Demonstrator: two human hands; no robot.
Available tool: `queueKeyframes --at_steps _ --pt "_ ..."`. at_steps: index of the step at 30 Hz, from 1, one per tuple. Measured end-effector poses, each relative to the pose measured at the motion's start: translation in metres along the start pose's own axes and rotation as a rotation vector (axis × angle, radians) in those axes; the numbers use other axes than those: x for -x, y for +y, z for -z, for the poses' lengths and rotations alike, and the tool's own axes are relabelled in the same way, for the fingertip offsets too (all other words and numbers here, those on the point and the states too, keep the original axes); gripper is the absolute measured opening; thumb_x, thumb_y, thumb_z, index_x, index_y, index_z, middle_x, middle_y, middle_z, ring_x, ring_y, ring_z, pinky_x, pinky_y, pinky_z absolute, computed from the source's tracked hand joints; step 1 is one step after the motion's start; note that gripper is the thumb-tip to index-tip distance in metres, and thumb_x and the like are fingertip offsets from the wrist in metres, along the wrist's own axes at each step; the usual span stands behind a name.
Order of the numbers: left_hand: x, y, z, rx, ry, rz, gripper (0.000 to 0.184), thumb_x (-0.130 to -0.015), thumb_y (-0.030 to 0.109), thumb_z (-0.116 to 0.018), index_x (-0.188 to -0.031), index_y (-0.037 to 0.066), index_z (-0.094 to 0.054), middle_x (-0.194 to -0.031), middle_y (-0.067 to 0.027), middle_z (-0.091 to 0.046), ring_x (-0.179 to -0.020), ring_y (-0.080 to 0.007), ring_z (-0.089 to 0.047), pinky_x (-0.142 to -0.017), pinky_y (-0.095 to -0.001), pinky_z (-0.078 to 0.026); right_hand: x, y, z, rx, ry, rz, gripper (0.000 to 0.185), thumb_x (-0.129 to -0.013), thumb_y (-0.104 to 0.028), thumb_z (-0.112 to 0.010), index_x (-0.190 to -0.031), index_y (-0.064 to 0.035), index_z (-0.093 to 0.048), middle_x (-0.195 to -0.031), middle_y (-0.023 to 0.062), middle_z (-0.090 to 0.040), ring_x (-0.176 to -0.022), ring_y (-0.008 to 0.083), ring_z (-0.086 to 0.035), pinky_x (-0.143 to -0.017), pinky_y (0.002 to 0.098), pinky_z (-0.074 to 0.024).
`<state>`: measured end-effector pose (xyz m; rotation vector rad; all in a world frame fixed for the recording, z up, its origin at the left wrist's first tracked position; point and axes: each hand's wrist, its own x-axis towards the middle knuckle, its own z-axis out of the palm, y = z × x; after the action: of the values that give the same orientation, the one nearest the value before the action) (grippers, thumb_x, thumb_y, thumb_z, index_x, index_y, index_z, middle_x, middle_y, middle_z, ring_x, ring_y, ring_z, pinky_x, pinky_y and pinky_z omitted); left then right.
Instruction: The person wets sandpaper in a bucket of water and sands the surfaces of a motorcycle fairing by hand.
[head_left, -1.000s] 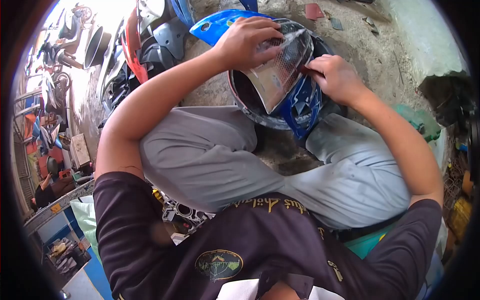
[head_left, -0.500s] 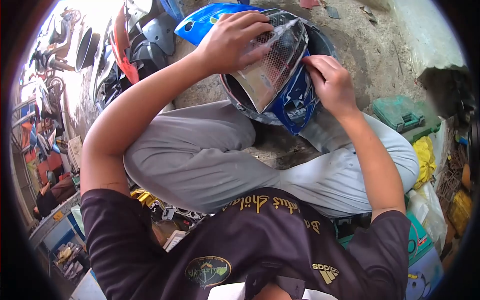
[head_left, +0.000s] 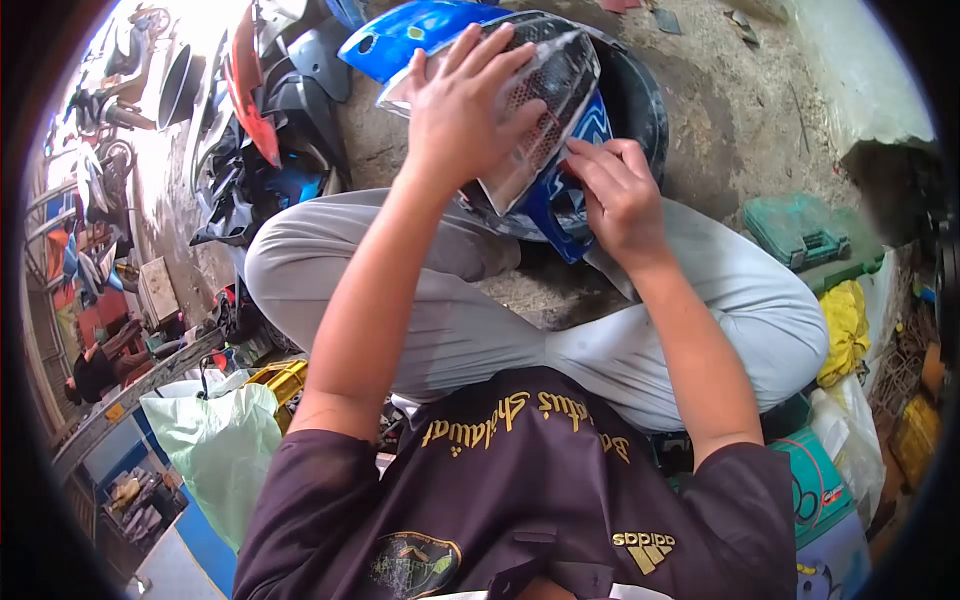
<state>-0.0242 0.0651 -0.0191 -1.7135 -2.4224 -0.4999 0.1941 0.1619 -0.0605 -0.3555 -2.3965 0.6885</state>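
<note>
A blue motorcycle fairing panel (head_left: 410, 40) with a honeycomb-patterned middle section (head_left: 560, 75) rests over a round black tub (head_left: 645, 110), between my bent legs. My left hand (head_left: 462, 125) lies on the patterned section with its fingers spread. At the panel's right side, my right hand (head_left: 622, 195) is closed, thumb and fingers pinching the edge near the lower blue part (head_left: 560, 205). The fingertips of that hand are partly hidden, so anything small between them does not show.
Black and red motorcycle body parts (head_left: 250, 95) are piled at the left. A green tool case (head_left: 795, 230) lies at the right, with a yellow cloth or bag (head_left: 845, 325) below it. A pale plastic bag (head_left: 215, 440) stands at my left side. A concrete wall (head_left: 870, 60) rises at upper right.
My left hand has shifted left and down, and its fingers are more spread. My right hand has moved left and down along the panel edge. The panel has moved slightly left.
</note>
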Motion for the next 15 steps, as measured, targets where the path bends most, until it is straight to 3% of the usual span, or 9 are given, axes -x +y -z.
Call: queueKeyframes --at_steps 4,6,8,12,15 --pt "-0.009 0.004 0.001 -0.016 0.016 -0.008 0.062 -0.090 0.051 -0.078 -0.147 0.028 -0.067 -0.161 -0.0009 -0.058 -0.156 -0.0276 -0.044 -0.125 -0.0675 -0.023 -0.014 0.031 -0.004 0.074 0.095 -0.069 0.031 -0.083 0.003 -0.071 -0.112 -0.0046 -0.079 -0.122 0.0067 -0.078 -0.099 0.0308 -0.066 -0.092 0.0389 -0.0582" --pt "-0.014 0.008 0.000 -0.060 0.015 -0.005 0.059 -0.091 0.051 -0.078 -0.145 0.029 -0.069 -0.161 -0.0005 -0.058 -0.155 -0.0273 -0.045 -0.126 -0.0656 -0.023 -0.007 0.020 -0.006 0.088 0.036 0.036 0.033 -0.081 0.004 -0.070 -0.112 -0.0042 -0.078 -0.121 0.0079 -0.078 -0.098 0.0315 -0.066 -0.090 0.0393 -0.0577" --pt "-0.012 0.008 0.000 -0.052 -0.001 0.005 0.059 -0.090 0.051 -0.079 -0.145 0.029 -0.069 -0.160 -0.0003 -0.058 -0.155 -0.0274 -0.046 -0.126 -0.0659 -0.023 0.002 0.001 -0.007 0.002 0.005 0.040 0.037 -0.079 0.005 -0.068 -0.114 -0.0029 -0.077 -0.120 0.0108 -0.077 -0.099 0.0328 -0.065 -0.090 0.0406 -0.0570" --pt "-0.013 0.006 -0.002 -0.052 0.018 -0.007 0.059 -0.089 0.050 -0.079 -0.144 0.029 -0.070 -0.160 0.0003 -0.059 -0.154 -0.0280 -0.047 -0.126 -0.0667 -0.024 -0.022 0.037 -0.004 0.053 0.068 -0.047 0.034 -0.083 0.004 -0.065 -0.115 -0.0013 -0.075 -0.122 0.0142 -0.075 -0.102 0.0339 -0.065 -0.092 0.0425 -0.0571" --pt "-0.012 0.005 -0.002 -0.011 0.029 0.015 0.059 -0.088 0.050 -0.080 -0.143 0.029 -0.070 -0.159 0.0006 -0.060 -0.154 -0.0283 -0.047 -0.126 -0.0674 -0.023 -0.004 0.012 -0.009 0.081 0.029 0.055 0.031 -0.085 0.005 -0.065 -0.114 -0.0002 -0.075 -0.121 0.0145 -0.076 -0.099 0.0348 -0.065 -0.091 0.0427 -0.0571"
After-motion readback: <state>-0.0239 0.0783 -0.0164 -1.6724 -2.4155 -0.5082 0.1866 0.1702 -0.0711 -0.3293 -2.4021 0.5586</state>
